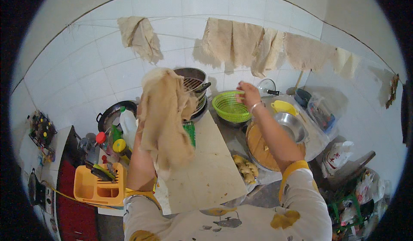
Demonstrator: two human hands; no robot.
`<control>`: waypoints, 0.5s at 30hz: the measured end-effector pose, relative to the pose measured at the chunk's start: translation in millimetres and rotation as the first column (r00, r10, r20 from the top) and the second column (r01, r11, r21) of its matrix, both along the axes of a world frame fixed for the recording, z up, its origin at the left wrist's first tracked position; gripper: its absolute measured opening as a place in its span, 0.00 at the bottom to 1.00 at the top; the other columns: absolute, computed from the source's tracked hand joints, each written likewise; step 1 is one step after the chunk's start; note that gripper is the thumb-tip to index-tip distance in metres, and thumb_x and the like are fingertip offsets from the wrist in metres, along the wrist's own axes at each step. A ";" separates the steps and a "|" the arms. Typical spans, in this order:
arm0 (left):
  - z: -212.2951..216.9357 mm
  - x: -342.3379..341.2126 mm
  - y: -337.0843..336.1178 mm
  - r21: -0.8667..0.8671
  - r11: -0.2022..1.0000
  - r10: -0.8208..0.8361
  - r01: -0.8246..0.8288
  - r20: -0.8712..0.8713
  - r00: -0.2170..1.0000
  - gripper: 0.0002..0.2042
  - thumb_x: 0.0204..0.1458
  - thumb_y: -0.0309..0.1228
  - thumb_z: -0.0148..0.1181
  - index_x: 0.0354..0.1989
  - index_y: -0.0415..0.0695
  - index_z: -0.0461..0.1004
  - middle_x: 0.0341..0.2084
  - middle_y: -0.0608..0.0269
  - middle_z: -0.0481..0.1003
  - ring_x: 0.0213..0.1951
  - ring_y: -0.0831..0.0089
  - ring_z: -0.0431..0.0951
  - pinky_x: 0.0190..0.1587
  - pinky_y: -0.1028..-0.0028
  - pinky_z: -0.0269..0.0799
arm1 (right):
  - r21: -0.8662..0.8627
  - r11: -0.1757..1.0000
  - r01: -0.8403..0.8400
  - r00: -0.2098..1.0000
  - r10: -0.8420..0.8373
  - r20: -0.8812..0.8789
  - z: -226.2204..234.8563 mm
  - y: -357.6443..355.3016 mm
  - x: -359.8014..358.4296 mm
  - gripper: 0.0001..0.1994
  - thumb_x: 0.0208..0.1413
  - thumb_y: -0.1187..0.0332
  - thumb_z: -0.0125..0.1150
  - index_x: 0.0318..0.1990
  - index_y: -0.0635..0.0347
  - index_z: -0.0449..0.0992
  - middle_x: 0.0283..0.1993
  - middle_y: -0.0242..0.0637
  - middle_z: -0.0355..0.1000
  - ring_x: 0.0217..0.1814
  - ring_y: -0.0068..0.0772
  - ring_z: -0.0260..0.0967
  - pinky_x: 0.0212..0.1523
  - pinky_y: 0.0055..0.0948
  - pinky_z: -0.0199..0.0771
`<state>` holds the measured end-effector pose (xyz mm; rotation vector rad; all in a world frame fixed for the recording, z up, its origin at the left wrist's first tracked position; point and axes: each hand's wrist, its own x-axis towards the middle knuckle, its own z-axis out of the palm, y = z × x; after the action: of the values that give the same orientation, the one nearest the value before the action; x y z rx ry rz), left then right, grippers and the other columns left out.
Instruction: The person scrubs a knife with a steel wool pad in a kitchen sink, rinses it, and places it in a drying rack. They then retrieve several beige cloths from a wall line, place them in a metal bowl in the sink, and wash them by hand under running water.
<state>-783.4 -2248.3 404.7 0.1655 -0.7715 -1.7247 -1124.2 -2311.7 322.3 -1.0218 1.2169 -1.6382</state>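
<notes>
A beige cloth point(165, 116) hangs in loose folds from my raised left hand and covers it, so the fingers are hidden. My left forearm shows below the cloth's left edge. Up at the far edge of a green plastic basket point(232, 108), my right hand point(248, 95) is raised with its fingers somewhat apart and nothing visible in it. The basket rests on a dark bowl. Behind the cloth stands a dark pot point(189, 75) with a slatted rack in it, partly hidden.
More beige cloths point(232, 41) hang on a line along the tiled wall. A pale board point(202, 172) covers the counter before me. Bottles point(127, 122) and an orange caddy point(86, 183) stand left. Right are ginger point(246, 168), a round wooden board point(256, 146) and a metal bowl point(292, 127).
</notes>
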 end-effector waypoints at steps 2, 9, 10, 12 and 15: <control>-28.5 8.8 -54.7 -0.076 0.995 -0.057 0.067 0.127 0.990 0.19 0.55 0.39 0.49 0.51 0.40 0.66 0.43 0.57 0.73 0.42 0.67 0.74 0.47 0.71 0.69 | -0.072 0.992 0.104 0.991 -0.096 0.098 20.3 -15.4 1.8 0.19 0.54 0.58 0.55 0.50 0.58 0.66 0.43 0.35 0.67 0.33 0.33 0.69 0.30 0.31 0.72; -9.1 -22.2 -53.9 -0.260 0.947 0.262 -0.187 0.295 0.919 0.15 0.48 0.28 0.53 0.45 0.39 0.67 0.37 0.58 0.73 0.38 0.67 0.74 0.41 0.68 0.71 | -0.234 0.932 0.277 0.947 -0.223 0.232 78.1 -53.2 -3.9 0.21 0.54 0.60 0.55 0.52 0.59 0.63 0.43 0.37 0.65 0.33 0.33 0.69 0.28 0.30 0.72; -9.1 -23.6 -56.4 -0.225 0.962 0.214 -0.152 0.284 0.935 0.15 0.49 0.29 0.53 0.46 0.39 0.67 0.38 0.57 0.73 0.39 0.66 0.74 0.41 0.67 0.72 | -0.224 0.935 0.273 0.949 -0.224 0.222 83.2 -55.7 -4.2 0.20 0.54 0.60 0.55 0.51 0.59 0.64 0.41 0.37 0.66 0.33 0.33 0.69 0.27 0.29 0.72; -2.8 -37.3 -45.0 -0.097 0.990 0.122 -0.101 0.253 0.960 0.16 0.50 0.30 0.52 0.47 0.39 0.66 0.40 0.57 0.72 0.40 0.64 0.74 0.43 0.65 0.71 | -0.217 0.928 0.302 0.948 -0.317 -0.040 73.9 -74.3 -28.0 0.17 0.53 0.59 0.56 0.44 0.62 0.68 0.33 0.36 0.68 0.28 0.29 0.69 0.24 0.26 0.71; -16.0 -41.1 -54.1 -0.020 1.000 -0.011 0.014 0.170 0.985 0.18 0.51 0.34 0.51 0.50 0.40 0.64 0.42 0.56 0.71 0.42 0.62 0.74 0.46 0.63 0.70 | -0.361 0.859 0.363 0.732 -0.503 -0.460 52.5 -90.1 -44.7 0.16 0.52 0.57 0.58 0.33 0.64 0.71 0.22 0.33 0.67 0.19 0.24 0.66 0.20 0.24 0.68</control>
<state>-824.4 -2302.4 388.7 0.2968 -0.9174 -1.7290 -1168.9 -2401.8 374.8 -1.5172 1.7681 -1.9728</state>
